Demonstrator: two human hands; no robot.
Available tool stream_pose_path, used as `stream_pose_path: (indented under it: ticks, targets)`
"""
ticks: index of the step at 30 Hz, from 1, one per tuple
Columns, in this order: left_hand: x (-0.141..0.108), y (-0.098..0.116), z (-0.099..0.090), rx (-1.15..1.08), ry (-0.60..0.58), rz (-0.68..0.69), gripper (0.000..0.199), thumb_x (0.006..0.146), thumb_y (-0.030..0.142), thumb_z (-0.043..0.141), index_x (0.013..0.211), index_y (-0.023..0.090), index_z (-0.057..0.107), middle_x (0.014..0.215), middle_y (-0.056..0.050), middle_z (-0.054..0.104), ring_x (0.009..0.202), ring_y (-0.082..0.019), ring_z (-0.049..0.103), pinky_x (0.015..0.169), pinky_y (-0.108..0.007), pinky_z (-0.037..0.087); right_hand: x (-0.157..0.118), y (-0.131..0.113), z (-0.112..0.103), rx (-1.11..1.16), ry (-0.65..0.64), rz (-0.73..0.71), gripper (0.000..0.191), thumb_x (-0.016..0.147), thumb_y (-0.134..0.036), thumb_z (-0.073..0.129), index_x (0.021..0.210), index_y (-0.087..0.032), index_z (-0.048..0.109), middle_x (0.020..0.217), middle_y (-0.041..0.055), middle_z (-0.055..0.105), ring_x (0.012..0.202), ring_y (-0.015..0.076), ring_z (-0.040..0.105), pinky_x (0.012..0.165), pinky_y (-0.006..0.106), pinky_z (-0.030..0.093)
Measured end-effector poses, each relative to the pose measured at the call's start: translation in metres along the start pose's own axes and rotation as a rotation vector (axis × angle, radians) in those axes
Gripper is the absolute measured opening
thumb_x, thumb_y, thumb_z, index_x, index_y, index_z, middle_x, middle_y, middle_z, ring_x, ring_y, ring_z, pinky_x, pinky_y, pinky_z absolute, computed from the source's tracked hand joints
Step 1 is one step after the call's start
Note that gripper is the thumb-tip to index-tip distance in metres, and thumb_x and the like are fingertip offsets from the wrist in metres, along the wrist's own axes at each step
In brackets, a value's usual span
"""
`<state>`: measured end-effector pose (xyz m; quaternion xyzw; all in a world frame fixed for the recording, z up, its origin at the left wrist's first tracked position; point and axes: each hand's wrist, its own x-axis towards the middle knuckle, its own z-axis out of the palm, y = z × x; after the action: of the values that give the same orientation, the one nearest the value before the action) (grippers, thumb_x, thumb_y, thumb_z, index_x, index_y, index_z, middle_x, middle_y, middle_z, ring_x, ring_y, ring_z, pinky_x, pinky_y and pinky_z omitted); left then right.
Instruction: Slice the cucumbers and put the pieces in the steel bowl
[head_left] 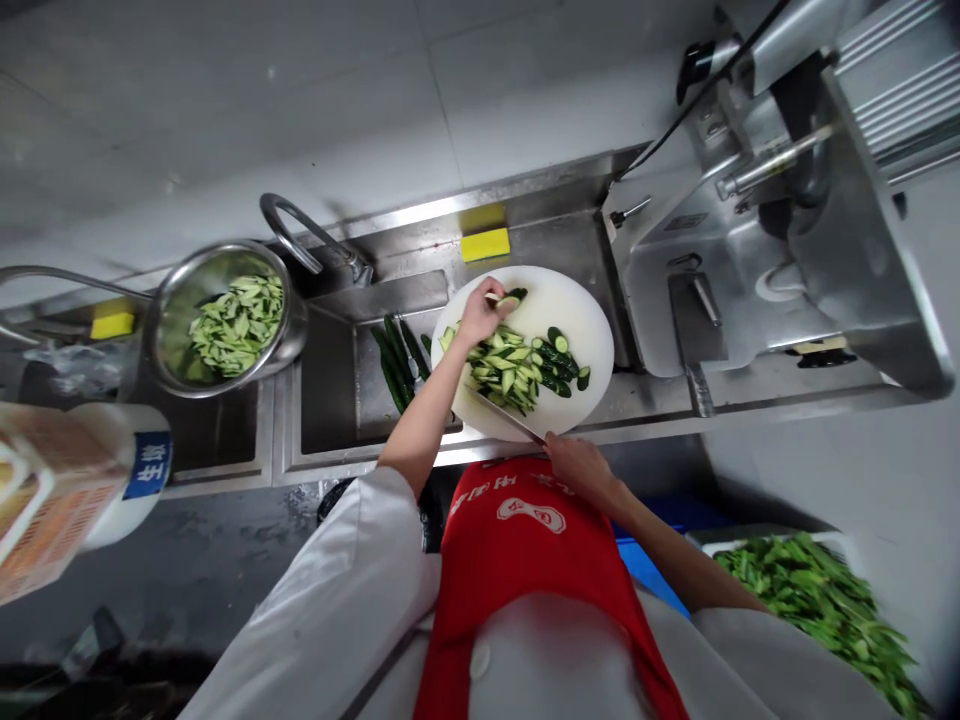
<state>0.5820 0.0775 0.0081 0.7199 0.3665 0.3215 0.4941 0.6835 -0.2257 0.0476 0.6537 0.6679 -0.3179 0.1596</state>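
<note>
My left hand (480,312) is closed on a cut piece of cucumber (513,299) above the far part of a round white cutting board (592,315). My right hand (579,466) grips the handle of a knife (506,416) at the board's near edge. The blade points left and lies beside a heap of sliced cucumber (510,365). To the right of that heap sit dark-skinned cucumber chunks (559,360). Several whole cucumbers (397,360) rest in the sink left of the board, partly hidden by my left forearm.
A steel bowl (169,335) of cucumber slices stands at the left, near a curved faucet (300,235). Behind the board lies a yellow sponge (485,245). A steel slicing machine (750,250) occupies the right. A crate of leafy greens (817,590) is at lower right.
</note>
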Motion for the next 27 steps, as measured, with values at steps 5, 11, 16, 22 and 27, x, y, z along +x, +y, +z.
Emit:
stream_pose_path:
  ticks: [5, 11, 16, 22, 27]
  targets:
    - [-0.112, -0.004, -0.07, -0.249, 0.467, -0.164, 0.037, 0.077, 0.041, 0.076, 0.1, 0.021, 0.055, 0.084, 0.003, 0.055, 0.064, -0.007, 0.056, 0.06, -0.02, 0.051, 0.009, 0.001, -0.001, 0.0, 0.049, -0.002, 0.03, 0.103, -0.027, 0.029, 0.117, -0.014, 0.053, 0.092, 0.0135, 0.072, 0.09, 0.023, 0.071, 0.075, 0.028, 0.047]
    - [-0.228, -0.038, -0.002, -0.266, 0.695, -0.474, 0.043, 0.071, 0.052, 0.078, 0.083, 0.017, 0.055, 0.07, 0.003, 0.055, 0.054, -0.007, 0.053, 0.048, -0.018, 0.047, 0.016, -0.012, -0.001, -0.063, 0.009, -0.002, 0.035, 0.104, -0.031, 0.024, 0.115, -0.014, 0.053, 0.088, 0.0133, 0.072, 0.087, 0.0239, 0.072, 0.069, 0.028, 0.046]
    - [-0.247, -0.034, 0.036, -0.034, 0.564, -0.462, 0.035, 0.084, 0.049, 0.069, 0.083, 0.016, 0.058, 0.08, -0.002, 0.06, 0.057, -0.01, 0.059, 0.052, -0.023, 0.05, 0.021, -0.015, 0.003, -0.119, 0.006, -0.028, 0.036, 0.104, -0.031, 0.023, 0.113, -0.014, 0.054, 0.087, 0.0139, 0.072, 0.084, 0.0242, 0.072, 0.068, 0.029, 0.044]
    - [-0.247, -0.031, 0.014, 0.443, 0.179, 0.014, 0.022, 0.101, 0.029, 0.046, 0.098, 0.018, 0.065, 0.099, -0.008, 0.059, 0.096, -0.019, 0.06, 0.088, -0.033, 0.053, 0.019, -0.013, 0.002, -0.164, -0.033, -0.014, 0.036, 0.104, -0.03, 0.025, 0.119, -0.013, 0.053, 0.088, 0.0146, 0.072, 0.086, 0.0254, 0.072, 0.07, 0.029, 0.045]
    - [-0.242, -0.036, 0.014, 0.544, 0.064, 0.1, 0.024, 0.102, 0.024, 0.041, 0.101, 0.018, 0.064, 0.097, -0.009, 0.058, 0.093, -0.02, 0.055, 0.087, -0.036, 0.052, -0.007, -0.016, 0.001, -0.179, -0.023, -0.059, 0.036, 0.103, -0.024, 0.024, 0.121, -0.011, 0.053, 0.09, 0.0147, 0.072, 0.085, 0.0252, 0.072, 0.071, 0.03, 0.047]
